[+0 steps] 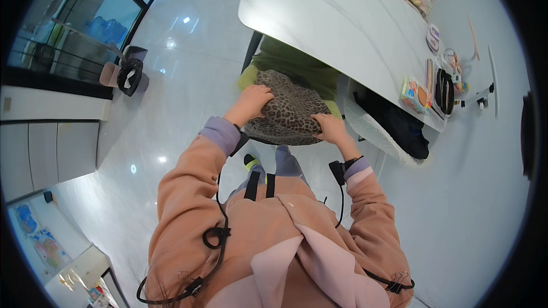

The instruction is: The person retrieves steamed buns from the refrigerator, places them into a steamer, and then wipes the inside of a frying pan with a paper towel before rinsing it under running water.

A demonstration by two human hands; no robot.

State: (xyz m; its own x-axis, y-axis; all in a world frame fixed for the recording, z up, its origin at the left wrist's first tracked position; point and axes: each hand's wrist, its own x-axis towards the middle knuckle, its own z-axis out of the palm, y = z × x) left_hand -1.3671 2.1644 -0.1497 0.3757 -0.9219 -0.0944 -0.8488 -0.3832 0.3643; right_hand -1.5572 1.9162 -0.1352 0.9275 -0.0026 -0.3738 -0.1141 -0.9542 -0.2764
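Observation:
A leopard-print cloth (295, 102) lies bunched over the front of a green upholstered chair (317, 72), which stands partly under a white marbled table. My left hand (253, 102) grips the cloth at its left side, fingers curled over the fabric. On the right edge, my right hand (329, 128) pinches the cloth between thumb and fingers. The cloth hangs between both hands, and its underside is hidden.
The white table (325, 4) spans the upper middle, with books, a box and a black pouch (444, 92) at its right end. Beside my chair is another seat holding dark clothing (394, 124). Two bins, one black-lined (130, 78), stand at the left.

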